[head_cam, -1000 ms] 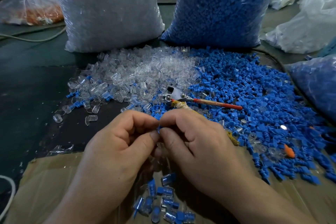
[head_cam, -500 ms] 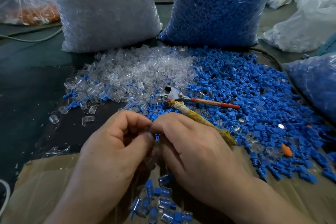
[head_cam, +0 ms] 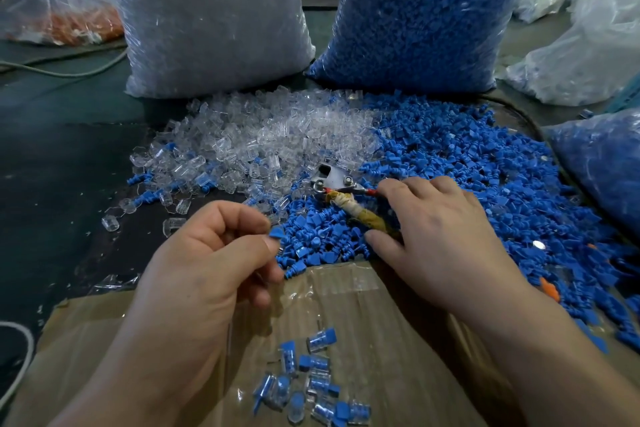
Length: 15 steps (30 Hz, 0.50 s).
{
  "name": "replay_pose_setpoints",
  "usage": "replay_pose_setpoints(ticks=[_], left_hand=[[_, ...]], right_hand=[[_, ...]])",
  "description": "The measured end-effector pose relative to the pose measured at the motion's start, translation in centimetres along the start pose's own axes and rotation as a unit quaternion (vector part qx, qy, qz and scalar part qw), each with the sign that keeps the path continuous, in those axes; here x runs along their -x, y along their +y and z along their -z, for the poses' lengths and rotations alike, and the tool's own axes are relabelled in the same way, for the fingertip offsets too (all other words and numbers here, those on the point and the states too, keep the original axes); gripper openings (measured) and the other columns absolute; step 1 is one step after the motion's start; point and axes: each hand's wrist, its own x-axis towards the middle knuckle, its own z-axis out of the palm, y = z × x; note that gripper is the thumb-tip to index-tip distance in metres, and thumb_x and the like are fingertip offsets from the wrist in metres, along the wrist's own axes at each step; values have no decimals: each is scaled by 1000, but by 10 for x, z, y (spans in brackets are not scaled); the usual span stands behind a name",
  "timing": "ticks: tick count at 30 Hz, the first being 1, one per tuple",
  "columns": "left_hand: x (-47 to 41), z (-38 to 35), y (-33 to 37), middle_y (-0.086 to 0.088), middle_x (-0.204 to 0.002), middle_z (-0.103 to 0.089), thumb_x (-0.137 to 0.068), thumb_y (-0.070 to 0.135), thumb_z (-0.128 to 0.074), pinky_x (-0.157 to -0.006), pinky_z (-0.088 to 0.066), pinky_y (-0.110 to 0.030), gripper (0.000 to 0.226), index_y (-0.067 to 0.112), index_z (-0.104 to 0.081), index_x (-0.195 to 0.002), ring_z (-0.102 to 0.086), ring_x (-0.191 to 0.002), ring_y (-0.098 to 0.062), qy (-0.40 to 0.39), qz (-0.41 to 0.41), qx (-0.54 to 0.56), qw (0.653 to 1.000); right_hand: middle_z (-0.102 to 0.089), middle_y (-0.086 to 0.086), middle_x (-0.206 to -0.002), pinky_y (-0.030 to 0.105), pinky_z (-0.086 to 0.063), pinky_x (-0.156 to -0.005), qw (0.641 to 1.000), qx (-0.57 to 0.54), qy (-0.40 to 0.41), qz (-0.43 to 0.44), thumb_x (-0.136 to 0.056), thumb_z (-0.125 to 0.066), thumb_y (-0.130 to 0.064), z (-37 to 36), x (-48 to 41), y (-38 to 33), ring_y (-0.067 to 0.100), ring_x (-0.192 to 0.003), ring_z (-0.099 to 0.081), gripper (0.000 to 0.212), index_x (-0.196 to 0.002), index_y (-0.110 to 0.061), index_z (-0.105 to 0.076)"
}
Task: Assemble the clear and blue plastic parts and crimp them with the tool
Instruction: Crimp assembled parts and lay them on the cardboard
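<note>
My left hand (head_cam: 207, 270) pinches a small blue and clear part (head_cam: 276, 234) between thumb and index finger, just above the near edge of the blue pile. My right hand (head_cam: 440, 236) lies over the handles of the crimping tool (head_cam: 330, 178). Its thumb is beside the cloth-wrapped handle and its index finger is on the red one. The tool's metal head rests where the clear parts pile (head_cam: 277, 146) meets the blue parts pile (head_cam: 467, 166). Several joined parts (head_cam: 311, 381) lie on the cardboard (head_cam: 363, 315) below my hands.
A big bag of clear parts (head_cam: 207, 17) and a big bag of blue parts (head_cam: 422, 10) stand behind the piles. Another blue bag (head_cam: 606, 166) sits at the right edge. A bag with orange parts (head_cam: 69, 17) and a cable (head_cam: 69, 69) lie far left.
My hands have parted. The right hand let go of the small part and moved up and right onto the tool handles. The left hand keeps the part.
</note>
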Motion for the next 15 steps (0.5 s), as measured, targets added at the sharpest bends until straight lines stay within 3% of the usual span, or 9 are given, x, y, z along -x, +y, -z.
replay_pose_setpoints(ticks=[4,8,11,15], left_hand=[[-1,2,0,-11,-60,-64,-59,19,-69,-39,-47,-24,13,28,-72,-68,-57,-50,-20,-9,8,-8,1000],[-2,2,2,-9,-60,-64,-60,18,-68,-39,-47,-22,14,28,-73,-69,-57,-50,-18,-5,-4,8,1000],[-2,2,3,-6,-61,-66,-62,17,-67,-39,-46,-23,15,29,-73,-70,-58,-50,-17,7,-16,20,1000],[-5,6,3,-3,-66,-68,-72,8,-67,-40,-47,-20,22,29,-73,-72,-63,-54,-13,18,-56,3,998]], right_hand=[[-57,-5,-109,41,-35,-86,999,-23,47,-2,-88,-46,-52,2,-3,0,21,-97,-42,42,-125,-31,-44],[-51,-11,-102,27,-35,-72,982,-160,101,7,-90,-44,-52,9,2,2,12,-91,-40,45,-129,-31,-40],[-48,-18,-100,11,-30,-75,976,-182,112,45,-85,-47,-57,17,11,-1,5,-89,-42,49,-128,-35,-42],[-52,-19,-104,17,-37,-79,980,-154,49,115,-81,-52,-48,20,19,-6,6,-97,-49,45,-124,-35,-50]])
